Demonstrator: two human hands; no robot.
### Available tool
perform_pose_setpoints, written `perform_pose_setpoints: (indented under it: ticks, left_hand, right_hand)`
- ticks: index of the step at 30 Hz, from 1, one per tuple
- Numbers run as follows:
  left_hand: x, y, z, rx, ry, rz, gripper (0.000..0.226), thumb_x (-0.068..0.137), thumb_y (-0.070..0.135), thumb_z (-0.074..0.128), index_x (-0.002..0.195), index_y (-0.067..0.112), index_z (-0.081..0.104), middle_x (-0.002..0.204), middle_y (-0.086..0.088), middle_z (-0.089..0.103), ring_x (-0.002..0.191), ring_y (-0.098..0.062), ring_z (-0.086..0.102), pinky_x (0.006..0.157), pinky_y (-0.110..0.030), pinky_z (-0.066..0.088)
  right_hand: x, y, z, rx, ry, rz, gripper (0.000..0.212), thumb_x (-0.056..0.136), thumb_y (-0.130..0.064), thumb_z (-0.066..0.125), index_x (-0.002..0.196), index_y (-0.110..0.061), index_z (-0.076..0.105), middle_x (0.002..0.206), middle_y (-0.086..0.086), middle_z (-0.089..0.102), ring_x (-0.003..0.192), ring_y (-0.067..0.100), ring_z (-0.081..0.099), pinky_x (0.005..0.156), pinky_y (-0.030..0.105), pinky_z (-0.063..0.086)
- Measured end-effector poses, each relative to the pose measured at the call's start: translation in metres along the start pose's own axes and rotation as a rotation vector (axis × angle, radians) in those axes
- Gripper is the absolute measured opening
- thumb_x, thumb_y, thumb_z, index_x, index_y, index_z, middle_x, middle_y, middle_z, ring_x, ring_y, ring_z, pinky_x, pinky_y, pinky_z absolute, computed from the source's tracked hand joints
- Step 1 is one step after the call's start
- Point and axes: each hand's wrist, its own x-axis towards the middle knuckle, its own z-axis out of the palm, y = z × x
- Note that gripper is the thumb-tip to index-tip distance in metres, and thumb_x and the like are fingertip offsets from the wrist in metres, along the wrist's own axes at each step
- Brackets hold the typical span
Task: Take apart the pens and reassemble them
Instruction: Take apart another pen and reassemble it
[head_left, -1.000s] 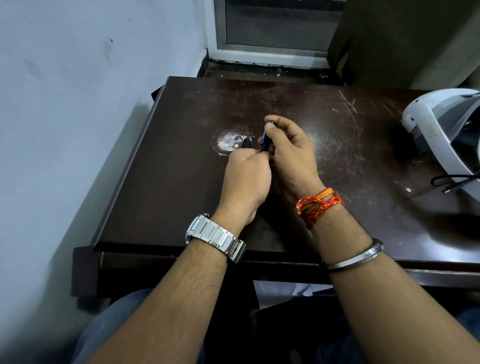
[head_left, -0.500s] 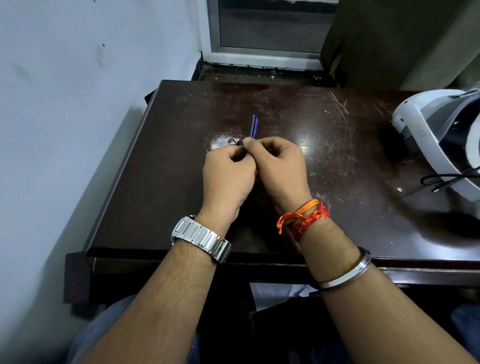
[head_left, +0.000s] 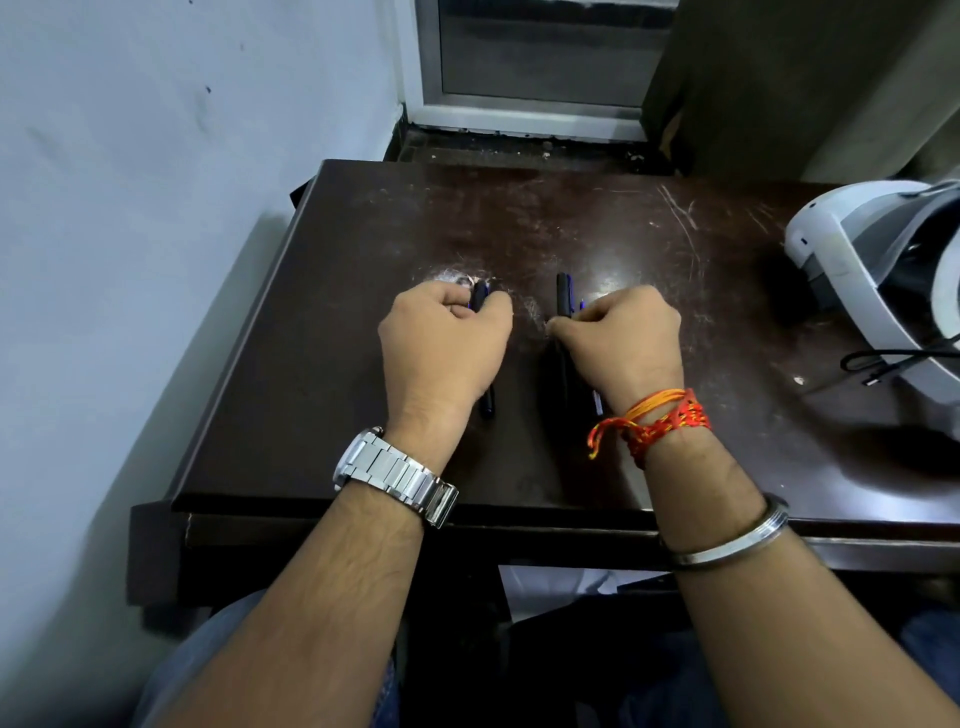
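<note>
My left hand (head_left: 441, 348) grips a dark pen (head_left: 487, 405) low over the dark wooden table (head_left: 322, 374); its ends show above my fingers and below my palm. A hand's width to the right, my right hand (head_left: 621, 343) pinches a black pen (head_left: 562, 296) that points away from me. Blue pen parts (head_left: 597, 402) peek out beside it and under my right wrist. My hands hide the middles of both pens, so I cannot tell which pieces are joined.
A white headset (head_left: 852, 270) with a black cable (head_left: 883, 361) sits at the table's right edge. A pale wall runs along the left, and a window frame (head_left: 530, 111) stands behind the table. A scuffed white patch (head_left: 447, 275) marks the tabletop.
My hands were pressed together on one pen over the table's middle. They have moved apart and down toward the table, each now holding its own pen.
</note>
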Motion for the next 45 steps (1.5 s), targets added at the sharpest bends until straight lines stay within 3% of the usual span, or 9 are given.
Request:
perform_pose_setpoints:
  ticks: [6, 11, 13, 20, 25, 30, 36, 39, 45]
  left_hand:
    - [0.002, -0.003, -0.004, 0.111, -0.017, -0.018, 0.013, 0.076, 0.022, 0.069, 0.065, 0.026, 0.063, 0.053, 0.01, 0.064, 0.057, -0.009, 0.067, 0.057, -0.023, 0.055]
    - [0.004, -0.006, -0.006, 0.196, -0.058, -0.036, 0.005, 0.076, 0.019, 0.069, 0.075, 0.023, 0.07, 0.068, 0.005, 0.07, 0.06, -0.005, 0.066, 0.046, -0.008, 0.042]
    - [0.004, -0.006, -0.006, 0.206, -0.072, -0.041, 0.007, 0.076, 0.017, 0.07, 0.073, 0.024, 0.07, 0.07, 0.005, 0.071, 0.059, -0.005, 0.065, 0.045, -0.011, 0.042]
    - [0.005, -0.007, -0.005, 0.205, -0.086, -0.042, 0.008, 0.078, 0.016, 0.071, 0.084, 0.021, 0.074, 0.076, 0.002, 0.072, 0.062, -0.008, 0.066, 0.048, -0.014, 0.048]
    - [0.005, -0.006, -0.008, 0.204, -0.083, -0.028, 0.018, 0.077, 0.015, 0.07, 0.066, 0.027, 0.065, 0.071, 0.005, 0.069, 0.059, -0.003, 0.062, 0.038, -0.003, 0.037]
    - [0.008, -0.006, -0.01, 0.25, -0.073, -0.041, 0.012, 0.077, 0.018, 0.069, 0.067, 0.023, 0.069, 0.069, 0.008, 0.067, 0.059, -0.006, 0.063, 0.046, -0.014, 0.042]
    - [0.008, -0.007, -0.006, 0.344, -0.136, -0.044, 0.013, 0.078, 0.022, 0.069, 0.066, 0.016, 0.071, 0.066, 0.001, 0.069, 0.062, -0.012, 0.066, 0.043, -0.015, 0.042]
    - [0.005, -0.007, -0.003, 0.416, -0.181, -0.025, 0.016, 0.076, 0.027, 0.072, 0.076, 0.011, 0.072, 0.074, -0.007, 0.07, 0.072, -0.026, 0.068, 0.059, -0.03, 0.054]
    - [0.005, -0.007, 0.0, 0.459, -0.189, -0.002, 0.023, 0.077, 0.031, 0.073, 0.08, 0.008, 0.07, 0.076, -0.011, 0.068, 0.072, -0.035, 0.066, 0.057, -0.031, 0.044]
  right_hand:
    - [0.005, 0.007, 0.005, -0.159, -0.06, 0.053, 0.027, 0.078, -0.029, 0.073, 0.095, -0.008, 0.074, 0.1, 0.016, 0.07, 0.091, 0.033, 0.068, 0.08, 0.033, 0.057]
    - [0.008, 0.007, 0.007, -0.157, -0.037, 0.057, 0.029, 0.079, -0.028, 0.074, 0.098, -0.007, 0.072, 0.104, 0.016, 0.069, 0.094, 0.034, 0.068, 0.08, 0.03, 0.054]
    - [0.008, 0.007, 0.007, -0.157, -0.021, 0.056, 0.028, 0.079, -0.028, 0.074, 0.098, -0.007, 0.073, 0.105, 0.016, 0.069, 0.095, 0.034, 0.067, 0.08, 0.031, 0.055]
    - [0.009, 0.008, 0.007, -0.15, 0.029, 0.048, 0.026, 0.078, -0.023, 0.073, 0.094, -0.004, 0.073, 0.098, 0.018, 0.07, 0.092, 0.036, 0.067, 0.074, 0.03, 0.055]
    - [0.01, 0.009, 0.007, -0.16, 0.038, 0.021, 0.024, 0.078, -0.023, 0.071, 0.088, -0.002, 0.071, 0.094, 0.018, 0.069, 0.085, 0.036, 0.068, 0.074, 0.036, 0.058]
    - [0.005, 0.003, 0.01, -0.105, 0.093, -0.036, 0.019, 0.077, -0.025, 0.07, 0.077, -0.007, 0.069, 0.084, 0.014, 0.067, 0.077, 0.03, 0.065, 0.066, 0.025, 0.045]
    - [-0.01, -0.012, 0.021, 0.02, 0.023, -0.157, 0.022, 0.077, -0.028, 0.075, 0.058, -0.023, 0.064, 0.054, -0.015, 0.051, 0.065, 0.008, 0.055, 0.067, 0.014, 0.041]
    - [-0.013, -0.013, 0.025, 0.057, 0.025, -0.15, 0.017, 0.076, -0.028, 0.075, 0.064, -0.017, 0.073, 0.052, -0.017, 0.051, 0.066, 0.008, 0.059, 0.065, 0.013, 0.04]
    - [-0.014, -0.013, 0.029, 0.127, -0.033, -0.1, 0.022, 0.08, -0.031, 0.073, 0.06, -0.021, 0.07, 0.05, -0.014, 0.056, 0.056, -0.001, 0.056, 0.047, 0.002, 0.037]
